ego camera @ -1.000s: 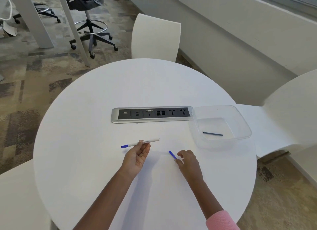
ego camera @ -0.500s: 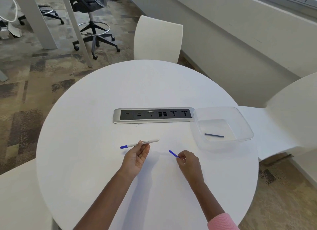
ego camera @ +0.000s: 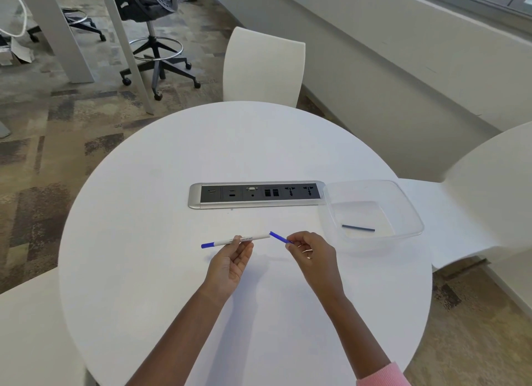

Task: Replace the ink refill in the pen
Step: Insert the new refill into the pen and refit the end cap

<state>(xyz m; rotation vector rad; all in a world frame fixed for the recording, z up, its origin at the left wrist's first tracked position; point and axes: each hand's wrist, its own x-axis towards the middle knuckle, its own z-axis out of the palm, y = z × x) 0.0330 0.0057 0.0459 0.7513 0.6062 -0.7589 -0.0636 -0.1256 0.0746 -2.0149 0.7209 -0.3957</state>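
- Left hand (ego camera: pixel 230 263): palm turned up, fingertips pinching slim white pen barrel with blue tip (ego camera: pixel 234 240).
- Right hand (ego camera: pixel 312 251): fingers curling, pinching short blue ink refill (ego camera: pixel 278 237), its free end nearing the barrel's open end.

The round white table (ego camera: pixel 144 241) is carrying just two things. A silver-framed socket panel (ego camera: pixel 256 195) with a dark face is lying across the middle, running left to right. A clear plastic tub (ego camera: pixel 414 210) is sitting just off the panel's right end, near the table's right edge.
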